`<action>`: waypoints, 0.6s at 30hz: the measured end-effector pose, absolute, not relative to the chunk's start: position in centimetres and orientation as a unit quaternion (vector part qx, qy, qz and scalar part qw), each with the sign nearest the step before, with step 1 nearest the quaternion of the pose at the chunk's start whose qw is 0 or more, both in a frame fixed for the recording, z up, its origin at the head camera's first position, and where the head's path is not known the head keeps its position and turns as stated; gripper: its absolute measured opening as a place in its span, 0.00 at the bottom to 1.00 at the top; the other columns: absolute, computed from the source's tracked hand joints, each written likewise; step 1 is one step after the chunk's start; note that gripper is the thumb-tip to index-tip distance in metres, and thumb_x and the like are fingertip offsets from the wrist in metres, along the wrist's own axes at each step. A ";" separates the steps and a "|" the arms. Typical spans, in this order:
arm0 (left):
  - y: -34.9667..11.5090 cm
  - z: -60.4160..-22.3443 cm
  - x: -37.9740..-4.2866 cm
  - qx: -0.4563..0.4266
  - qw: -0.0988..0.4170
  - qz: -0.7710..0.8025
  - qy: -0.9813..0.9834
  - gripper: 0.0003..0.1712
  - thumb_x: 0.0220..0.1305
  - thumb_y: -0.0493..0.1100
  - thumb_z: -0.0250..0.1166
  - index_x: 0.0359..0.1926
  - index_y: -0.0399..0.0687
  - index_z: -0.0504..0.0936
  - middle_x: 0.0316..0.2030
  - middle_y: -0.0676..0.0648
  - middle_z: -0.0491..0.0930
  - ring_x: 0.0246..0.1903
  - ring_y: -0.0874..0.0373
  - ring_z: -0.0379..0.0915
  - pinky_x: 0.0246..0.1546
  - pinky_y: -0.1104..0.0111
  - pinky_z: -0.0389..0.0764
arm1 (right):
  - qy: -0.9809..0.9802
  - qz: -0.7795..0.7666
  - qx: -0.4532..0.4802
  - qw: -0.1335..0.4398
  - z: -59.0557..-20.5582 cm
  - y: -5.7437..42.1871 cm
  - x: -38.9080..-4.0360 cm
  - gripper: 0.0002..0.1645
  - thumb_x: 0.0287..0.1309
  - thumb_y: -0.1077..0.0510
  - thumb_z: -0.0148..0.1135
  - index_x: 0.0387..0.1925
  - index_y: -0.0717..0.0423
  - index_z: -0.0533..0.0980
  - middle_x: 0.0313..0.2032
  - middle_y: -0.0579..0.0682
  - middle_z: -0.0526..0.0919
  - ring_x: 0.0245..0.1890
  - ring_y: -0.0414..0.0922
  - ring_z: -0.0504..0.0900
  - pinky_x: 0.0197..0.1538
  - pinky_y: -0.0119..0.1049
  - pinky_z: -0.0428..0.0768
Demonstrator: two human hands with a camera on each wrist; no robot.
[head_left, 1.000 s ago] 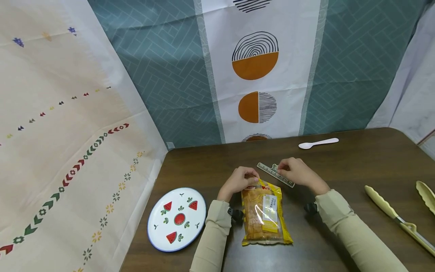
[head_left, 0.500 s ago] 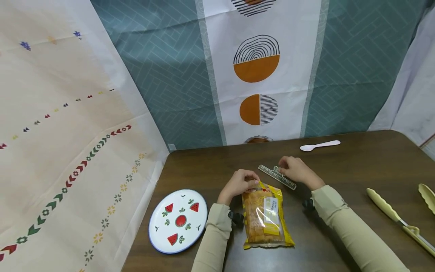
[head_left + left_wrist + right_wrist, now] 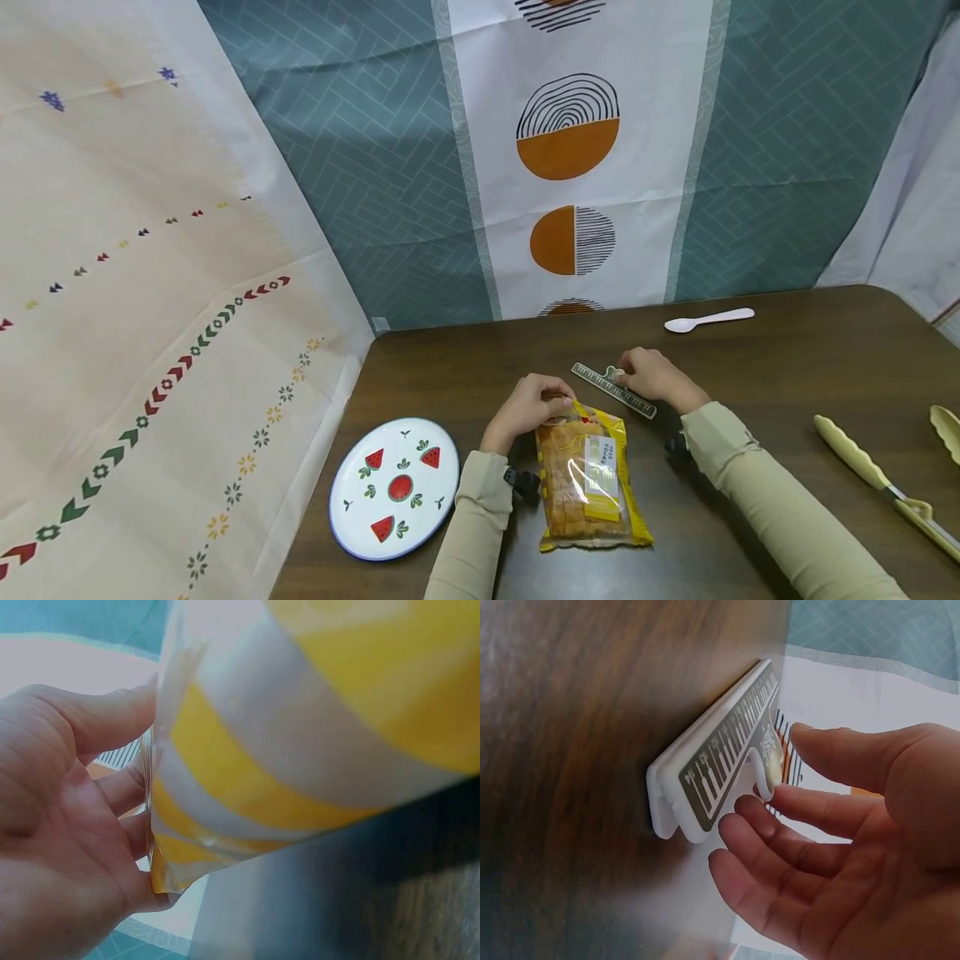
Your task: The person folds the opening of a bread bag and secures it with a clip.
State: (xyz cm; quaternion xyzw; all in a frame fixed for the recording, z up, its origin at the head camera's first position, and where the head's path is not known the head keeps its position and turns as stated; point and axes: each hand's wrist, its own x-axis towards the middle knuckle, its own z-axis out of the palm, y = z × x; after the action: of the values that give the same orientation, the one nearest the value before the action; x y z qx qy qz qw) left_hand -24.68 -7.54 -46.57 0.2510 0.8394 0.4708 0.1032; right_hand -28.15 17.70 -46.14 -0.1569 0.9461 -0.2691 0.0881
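A yellow and clear bag of sliced bread [image 3: 581, 483] lies on the table, label side up. My left hand [image 3: 528, 408] pinches its top edge; in the left wrist view the thumb [image 3: 116, 720] is on one side of the film and the fingers on the other. Just beyond the bag lies a long bag clip [image 3: 611, 389] with ruler-like stripes. My right hand [image 3: 656, 379] is at the clip's handle. In the right wrist view the index fingertip touches or nearly touches the handle of the clip [image 3: 720, 757], while the thumb [image 3: 825, 750] stands apart.
A white plate [image 3: 345, 483] with watermelon prints is left of the bag. Toward the back edge lies a white spoon [image 3: 708, 321]. Yellow-tipped tongs [image 3: 885, 479] lie at the right. A patterned cloth [image 3: 570, 150] hangs behind the dark wooden table [image 3: 720, 517].
My right hand has shifted slightly left, its fingers closer to the clip's handle. The left hand keeps its hold on the bag. The head view has shifted a little.
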 end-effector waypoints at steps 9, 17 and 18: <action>-7.4 -46.1 -24.3 0.256 0.103 0.461 0.843 0.05 0.70 0.36 0.65 0.39 0.43 0.87 0.36 0.52 0.84 0.35 0.63 0.75 0.39 0.72 0.80 | 0.951 -0.259 -0.139 0.097 -46.2 17.6 -28.0 0.09 0.66 0.61 0.63 0.36 0.67 0.79 0.31 0.55 0.80 0.31 0.51 0.76 0.37 0.47 0.77; -7.6 -46.1 -24.6 0.254 0.098 0.471 0.839 0.05 0.70 0.36 0.65 0.39 0.41 0.87 0.36 0.51 0.84 0.34 0.64 0.76 0.36 0.72 0.81 | 0.946 -0.283 -0.128 0.093 -45.7 17.1 -27.7 0.06 0.65 0.63 0.64 0.33 0.63 0.78 0.29 0.53 0.78 0.30 0.49 0.74 0.34 0.43 0.75; -7.6 -46.1 -24.6 0.255 0.099 0.471 0.838 0.05 0.70 0.36 0.65 0.39 0.41 0.87 0.36 0.51 0.84 0.34 0.65 0.76 0.35 0.71 0.82 | 0.945 -0.285 -0.132 0.089 -45.6 17.0 -27.7 0.06 0.65 0.63 0.64 0.32 0.63 0.78 0.28 0.53 0.78 0.29 0.49 0.74 0.33 0.43 0.75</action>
State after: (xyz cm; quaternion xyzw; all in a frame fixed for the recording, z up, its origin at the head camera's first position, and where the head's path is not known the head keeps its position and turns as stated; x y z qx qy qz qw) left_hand -24.60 -7.62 -46.13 0.2551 0.8384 0.4713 0.0991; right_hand -27.74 17.02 -45.57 -0.1319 0.9452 -0.2851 0.0889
